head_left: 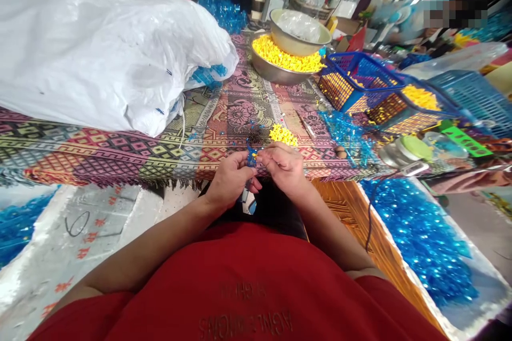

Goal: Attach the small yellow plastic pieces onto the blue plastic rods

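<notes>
Watching the head cam feed from my remote desk, I've got the blue bead strand point(251, 159) held just over the near edge of the patterned cloth point(172, 155), about midway along that edge, btwn both hands. L hand point(230, 178) is clenched on it, thumb and fingers pinching it; R hand point(285, 167) has its fingertips closed on the strand's top end, w/ a speck of yellow there, too small to say exactly what. Neither hand is released. Strand's long axis runs roughly up-down in frame, top end tipped away from the person, lower end pointing down past the edge toward the red shirt point(256, 277), leaning slightly L. Main risk as I judge it: a loosened pinch could let the strand slip and drop off the edge; a hard tug btwn the hands could also break it and shed beads. Loose blue beads point(240, 127) on the cloth near the hands could get knocked about by a wrist, and the yellow bead pile point(283, 135) just beyond R hand sits close enough for a knuckle to scatter it. Dark bristly tuft point(256, 136) right behind the strand could snag it too.
</notes>
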`<state>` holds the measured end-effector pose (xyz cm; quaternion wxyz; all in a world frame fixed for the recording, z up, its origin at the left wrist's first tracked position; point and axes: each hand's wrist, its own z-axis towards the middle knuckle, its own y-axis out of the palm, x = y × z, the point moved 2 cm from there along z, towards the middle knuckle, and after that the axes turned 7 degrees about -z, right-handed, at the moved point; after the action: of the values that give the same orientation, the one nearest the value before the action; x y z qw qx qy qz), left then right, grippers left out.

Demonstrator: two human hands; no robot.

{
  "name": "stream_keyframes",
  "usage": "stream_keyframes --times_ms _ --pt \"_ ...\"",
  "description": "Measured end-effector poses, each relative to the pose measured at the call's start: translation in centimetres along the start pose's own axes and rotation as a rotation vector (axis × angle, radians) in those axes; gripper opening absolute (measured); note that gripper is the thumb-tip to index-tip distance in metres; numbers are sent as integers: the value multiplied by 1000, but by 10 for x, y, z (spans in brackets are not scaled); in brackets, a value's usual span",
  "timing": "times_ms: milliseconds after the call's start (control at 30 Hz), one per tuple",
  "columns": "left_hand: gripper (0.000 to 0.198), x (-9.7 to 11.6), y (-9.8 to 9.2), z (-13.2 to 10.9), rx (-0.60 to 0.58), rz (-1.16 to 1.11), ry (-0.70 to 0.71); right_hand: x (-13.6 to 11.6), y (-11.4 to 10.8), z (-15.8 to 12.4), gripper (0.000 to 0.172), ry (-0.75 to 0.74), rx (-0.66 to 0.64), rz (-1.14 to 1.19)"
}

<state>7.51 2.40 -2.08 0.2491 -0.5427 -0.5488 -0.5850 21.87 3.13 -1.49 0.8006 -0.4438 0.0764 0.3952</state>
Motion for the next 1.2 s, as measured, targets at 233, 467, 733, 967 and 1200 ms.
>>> stream_keyframes --times_ms 233,467,733,967,1200 --pt "17 -4 3 -3 36 -9 34 -3 3 -3 20 -75 -16 -75" --pt "7 -2 -5 3 86 52 25 -3 9 -6 23 -193 -57 -32" --pt "15 12 -23 11 119 230 151 23 3 2 18 24 22 61" --pt "14 15 -51 26 273 60 173 67 -3 8 19 189 -206 -257" --pt "11 7 -56 32 253 65 137 51 20 22 27 87 -394 -565"
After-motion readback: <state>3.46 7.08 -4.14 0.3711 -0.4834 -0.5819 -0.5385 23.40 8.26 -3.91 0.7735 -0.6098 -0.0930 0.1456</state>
